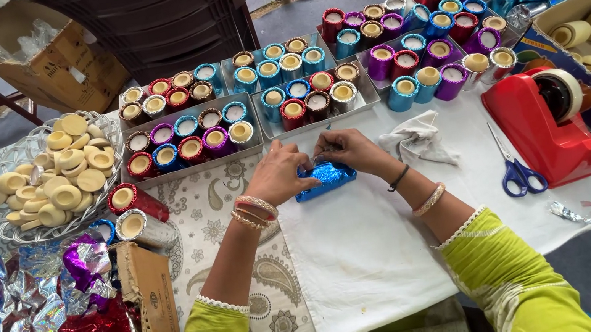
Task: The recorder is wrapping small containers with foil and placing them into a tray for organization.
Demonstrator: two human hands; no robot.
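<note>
Head view, frame centre: left hand (278,176) and right hand (346,150) both close fingers around a blue foil-wrapped piece (324,179) lying on the white cloth (355,258); pressing foil snug looks wise. Scissors (516,170) lie right.

Surface (370,256) spread with a white cloth, a paisley-printed cloth (215,200) beside it on the left. Directly on top: metal trays (195,165) of foil-wrapped cups along the far edge, a wire basket (110,138) of pale cups at far left, crumpled foil sheets (37,302) and a flat cardboard box (149,302) at near left. Toward the right: a red tape dispenser (548,126), blue-handled scissors (518,172), a crumpled white tissue (415,140). Near the middle: a blue foil piece (328,179) under both hands.
</note>
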